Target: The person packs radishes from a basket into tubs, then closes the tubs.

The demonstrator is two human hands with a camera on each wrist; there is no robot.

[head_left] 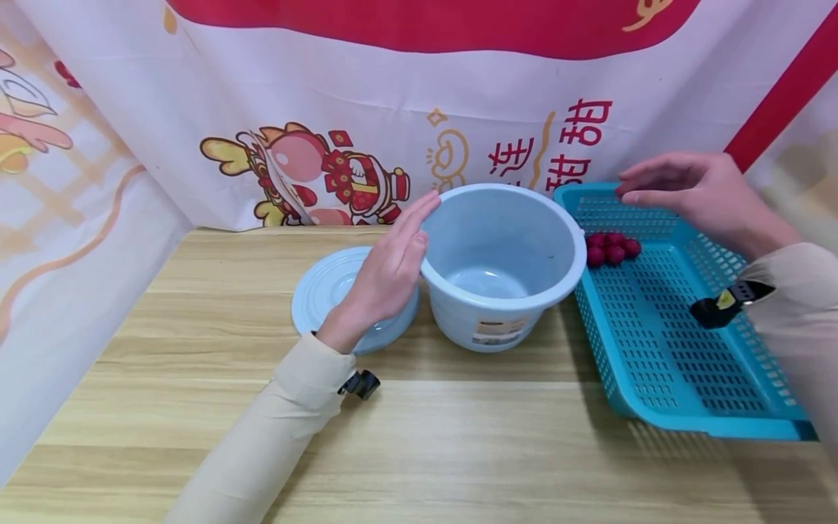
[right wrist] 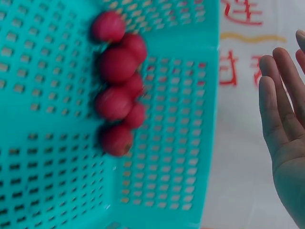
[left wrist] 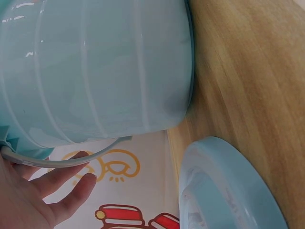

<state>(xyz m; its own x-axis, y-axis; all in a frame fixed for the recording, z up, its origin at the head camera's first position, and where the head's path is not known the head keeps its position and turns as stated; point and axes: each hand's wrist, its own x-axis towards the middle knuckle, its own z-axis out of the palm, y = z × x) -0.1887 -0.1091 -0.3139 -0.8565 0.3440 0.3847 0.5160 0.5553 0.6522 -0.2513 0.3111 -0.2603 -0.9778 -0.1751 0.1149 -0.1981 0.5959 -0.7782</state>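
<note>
You are touching the bucket (head_left: 452, 314) and pinching a red fruit (head_left: 617, 191).
Your left hand (head_left: 386, 273), fingers straight, is resting against its left side near the lid (head_left: 313, 300); your right hand (head_left: 710, 193) is hovering over the basket (head_left: 668, 353), where other fruits (right wrist: 117, 64) are lying.

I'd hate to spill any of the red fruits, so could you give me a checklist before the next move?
1. Bucket uncovered: ok; the lid lies on the table beside it.
2. Handle clear of the opening: ok; it hangs outside.
3. Left hand at the bucket: ok; it rests against the rim.
4. Red fruits contained: ok; the visible cluster lies inside the basket.
5. Right hand holding a fruit securely: cannot tell; only a bit of red shows at its fingertips.
</note>
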